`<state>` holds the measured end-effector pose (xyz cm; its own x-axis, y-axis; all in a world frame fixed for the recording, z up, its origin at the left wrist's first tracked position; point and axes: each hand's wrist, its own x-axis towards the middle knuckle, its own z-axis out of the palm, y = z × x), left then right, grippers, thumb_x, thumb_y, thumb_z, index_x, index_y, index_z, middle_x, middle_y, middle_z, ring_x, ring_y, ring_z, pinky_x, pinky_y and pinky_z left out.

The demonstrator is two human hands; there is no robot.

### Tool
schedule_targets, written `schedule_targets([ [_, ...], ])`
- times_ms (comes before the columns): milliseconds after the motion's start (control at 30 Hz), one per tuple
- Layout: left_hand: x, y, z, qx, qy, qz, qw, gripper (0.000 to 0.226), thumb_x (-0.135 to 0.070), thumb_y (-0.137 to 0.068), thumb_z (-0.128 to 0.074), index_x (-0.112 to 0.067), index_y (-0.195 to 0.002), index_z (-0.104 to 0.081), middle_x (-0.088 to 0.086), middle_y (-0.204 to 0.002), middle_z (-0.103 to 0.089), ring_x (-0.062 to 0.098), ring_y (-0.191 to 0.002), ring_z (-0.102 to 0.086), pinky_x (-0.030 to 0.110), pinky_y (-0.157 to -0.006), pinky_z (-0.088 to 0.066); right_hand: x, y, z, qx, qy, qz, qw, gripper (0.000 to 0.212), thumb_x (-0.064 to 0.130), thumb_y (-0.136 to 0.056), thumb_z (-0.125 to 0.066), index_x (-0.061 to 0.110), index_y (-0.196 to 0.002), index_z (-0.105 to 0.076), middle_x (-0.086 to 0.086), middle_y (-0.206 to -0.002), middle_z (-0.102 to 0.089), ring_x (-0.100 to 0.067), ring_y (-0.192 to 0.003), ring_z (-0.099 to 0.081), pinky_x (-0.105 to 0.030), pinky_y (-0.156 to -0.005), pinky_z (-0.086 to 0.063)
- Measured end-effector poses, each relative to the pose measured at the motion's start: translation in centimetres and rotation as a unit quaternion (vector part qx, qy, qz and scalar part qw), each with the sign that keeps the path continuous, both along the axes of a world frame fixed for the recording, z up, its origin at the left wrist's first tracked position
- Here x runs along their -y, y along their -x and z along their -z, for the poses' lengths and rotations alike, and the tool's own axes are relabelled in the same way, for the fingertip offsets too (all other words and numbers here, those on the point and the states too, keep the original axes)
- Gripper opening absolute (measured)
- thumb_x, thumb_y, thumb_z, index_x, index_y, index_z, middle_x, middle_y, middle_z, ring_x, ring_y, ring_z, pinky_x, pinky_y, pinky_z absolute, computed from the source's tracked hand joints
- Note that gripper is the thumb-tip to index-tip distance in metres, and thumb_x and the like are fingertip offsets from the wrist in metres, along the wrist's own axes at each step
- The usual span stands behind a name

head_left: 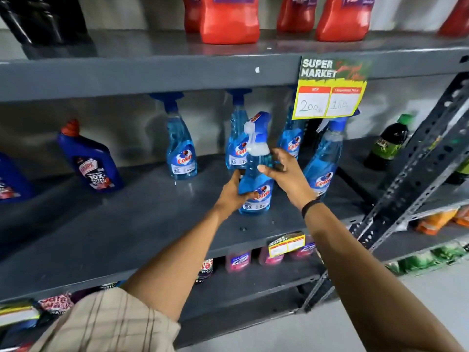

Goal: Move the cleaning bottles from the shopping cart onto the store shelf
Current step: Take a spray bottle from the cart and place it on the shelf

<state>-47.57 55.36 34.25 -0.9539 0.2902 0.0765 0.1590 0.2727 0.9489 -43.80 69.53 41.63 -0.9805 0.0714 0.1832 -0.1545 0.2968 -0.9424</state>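
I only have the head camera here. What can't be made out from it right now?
- Shopping cart: out of frame, so how many bottles remain is unknown.
- Front spray bottle: its label is partly covered by the left hand; the right hand hides its far side.
- Spray bottle behind it: largely blocked by the front one.
- Price tag: the second handwritten price is too blurred to read.
- Red jugs: tops cut off by the upper edge.

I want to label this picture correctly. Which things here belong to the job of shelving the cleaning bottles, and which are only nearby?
Belong to the job:
- held spray bottle
- left hand
- right hand
- middle shelf
- four blue spray bottles already standing there

Only nearby:
- red jugs
- price sign
- dark blue bottle
- green-capped bottle
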Motion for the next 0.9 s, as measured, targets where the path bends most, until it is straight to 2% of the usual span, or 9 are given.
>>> schedule_targets([
  [167,0.0,-0.2,0.6,0.001,0.002,0.008,1.000,0.062,-0.015,-0.075,-0.072,-0.015,-0.128,-0.039,0.011,-0.130,-0.056,0.027,-0.120,-0.053,0.050,-0.105,-0.042,0.1,-0.2,0.9,-0.017,0.017,0.014,1.000,0.047,0.006,-0.082,-0.066,0.003,-0.127,-0.050,-0.016,-0.129,-0.058,-0.026,-0.120,-0.056,-0.046,-0.105,-0.045],
  [267,1.5,-1.4,1.1,0.007,-0.002,-0.013,1.000,0.063,-0.011,-0.075,-0.072,-0.013,-0.129,-0.040,0.008,-0.121,-0.058,0.026,-0.119,-0.053,0.047,-0.105,-0.043,0.6,-1.5,2.3,-0.046,0.053,0.085,0.994,0.054,0.017,-0.083,-0.067,0.012,-0.133,-0.047,-0.004,-0.136,-0.052,-0.012,-0.121,-0.050,-0.030,-0.102,-0.042],
  [367,7.1,-4.0,2.0,-0.094,0.002,-0.148,0.984,0.040,-0.012,-0.080,-0.066,-0.014,-0.118,-0.053,-0.001,-0.096,-0.062,0.016,-0.094,-0.064,0.040,-0.091,-0.053,2.4,-3.9,4.6,-0.129,0.135,0.275,0.943,0.041,0.026,-0.084,-0.066,0.017,-0.121,-0.053,0.000,-0.116,-0.056,-0.007,-0.104,-0.052,-0.038,-0.093,-0.046],
  [467,15.3,-9.1,3.7,-0.166,0.055,-0.295,0.939,0.016,-0.028,-0.087,-0.054,-0.022,-0.101,-0.059,-0.003,-0.083,-0.068,0.012,-0.075,-0.068,0.036,-0.073,-0.057,7.2,-6.3,7.1,-0.177,0.104,0.299,0.932,0.024,0.026,-0.090,-0.056,0.017,-0.113,-0.054,-0.001,-0.101,-0.054,-0.014,-0.090,-0.052,-0.043,-0.084,-0.047],
  [567,24.5,-16.0,5.9,-0.155,0.079,-0.447,0.878,0.026,-0.037,-0.089,-0.043,-0.016,-0.089,-0.058,0.003,-0.069,-0.065,0.023,-0.066,-0.066,0.038,-0.063,-0.052,15.2,-8.1,9.3,-0.173,0.005,0.186,0.967,0.026,0.024,-0.093,-0.047,0.009,-0.111,-0.057,0.001,-0.094,-0.052,-0.007,-0.080,-0.046,-0.020,-0.074,-0.040],
  [700,35.8,-25.5,8.0,-0.113,0.140,-0.585,0.791,0.029,-0.039,-0.091,-0.038,-0.020,-0.072,-0.048,0.009,-0.059,-0.055,0.032,-0.058,-0.055,0.036,-0.053,-0.038,27.3,-11.1,11.1,-0.158,-0.058,-0.030,0.985,0.025,0.017,-0.091,-0.050,0.011,-0.114,-0.057,0.004,-0.087,-0.053,0.000,-0.076,-0.042,-0.008,-0.078,-0.036],
  [733,38.1,-28.1,8.8,-0.088,0.140,-0.615,0.771,0.032,-0.041,-0.091,-0.038,-0.018,-0.071,-0.047,0.014,-0.061,-0.057,0.033,-0.060,-0.057,0.040,-0.053,-0.041,30.2,-12.0,11.5,-0.144,-0.065,-0.079,0.984,0.025,0.016,-0.089,-0.051,0.011,-0.113,-0.058,0.003,-0.088,-0.055,-0.003,-0.078,-0.045,-0.010,-0.078,-0.038],
  [833,45.5,-37.2,12.7,0.039,0.132,-0.709,0.692,0.035,-0.041,-0.090,-0.040,-0.013,-0.079,-0.059,0.017,-0.077,-0.071,0.029,-0.071,-0.067,0.048,-0.065,-0.053,40.6,-16.2,14.2,-0.074,-0.080,-0.261,0.959,0.024,0.013,-0.087,-0.055,0.007,-0.110,-0.060,-0.013,-0.100,-0.063,-0.024,-0.087,-0.058,-0.037,-0.082,-0.048],
  [900,48.5,-42.1,16.0,0.125,0.131,-0.722,0.668,0.026,-0.029,-0.092,-0.044,-0.013,-0.082,-0.062,0.017,-0.086,-0.074,0.029,-0.079,-0.068,0.045,-0.072,-0.053,46.7,-19.3,16.3,-0.015,-0.096,-0.364,0.926,0.024,0.004,-0.085,-0.058,0.006,-0.109,-0.060,-0.018,-0.105,-0.064,-0.033,-0.087,-0.062,-0.038,-0.080,-0.051],
])
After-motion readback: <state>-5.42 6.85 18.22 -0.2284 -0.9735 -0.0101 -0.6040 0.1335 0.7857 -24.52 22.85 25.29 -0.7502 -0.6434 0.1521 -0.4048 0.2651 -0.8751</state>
